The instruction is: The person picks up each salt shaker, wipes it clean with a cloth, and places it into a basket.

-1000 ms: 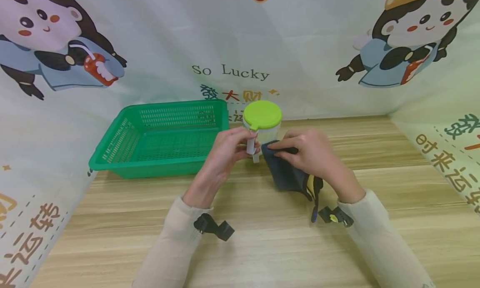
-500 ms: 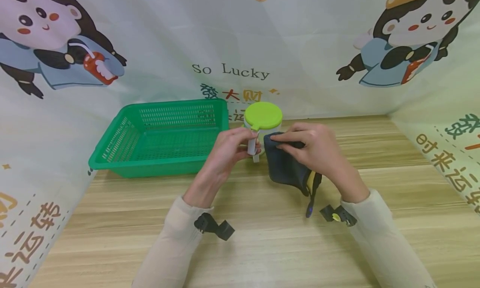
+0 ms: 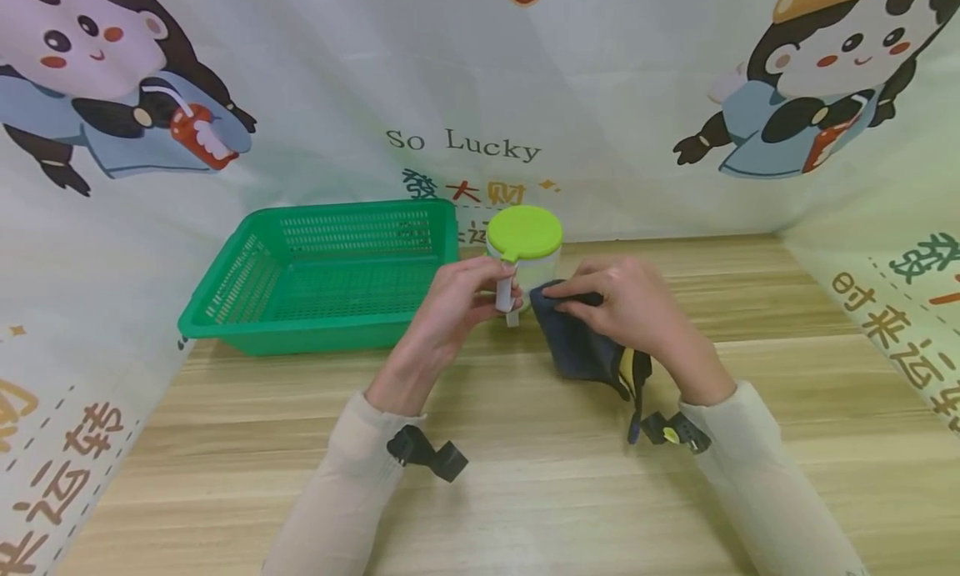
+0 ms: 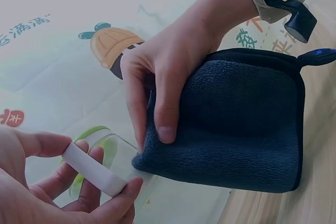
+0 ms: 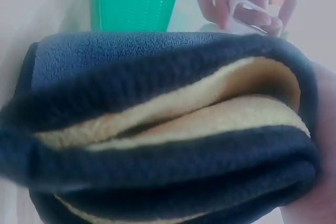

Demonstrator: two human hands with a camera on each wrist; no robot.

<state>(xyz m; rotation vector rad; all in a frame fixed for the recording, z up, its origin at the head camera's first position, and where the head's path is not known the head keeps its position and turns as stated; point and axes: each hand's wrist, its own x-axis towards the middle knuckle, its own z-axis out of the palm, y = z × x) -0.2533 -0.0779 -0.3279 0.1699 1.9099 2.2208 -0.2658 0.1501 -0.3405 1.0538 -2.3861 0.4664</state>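
A clear jug (image 3: 536,269) with a lime-green lid (image 3: 525,232) stands upright near the back wall. My left hand (image 3: 461,297) grips its white handle (image 4: 94,170), fingers curled round it. With thumb and fingers my right hand (image 3: 626,305) pinches a folded cleaning cloth (image 3: 581,347), dark blue outside and yellow inside. One corner of the cloth lies right at the jug's side, overlapping it in the head view. In the right wrist view the yellow layers (image 5: 226,121) show between the dark folds. The cloth covers much of the jug in the left wrist view.
Left of the jug sits a green plastic basket (image 3: 315,340) with perforated walls, close to my left forearm. A printed white sheet (image 3: 637,84) rises behind and on both sides of the wooden table (image 3: 525,493).
My right hand and the cloth rose along the jug's side half a second ago and are now lower again. My left hand keeps its grip on the handle, nearly still.
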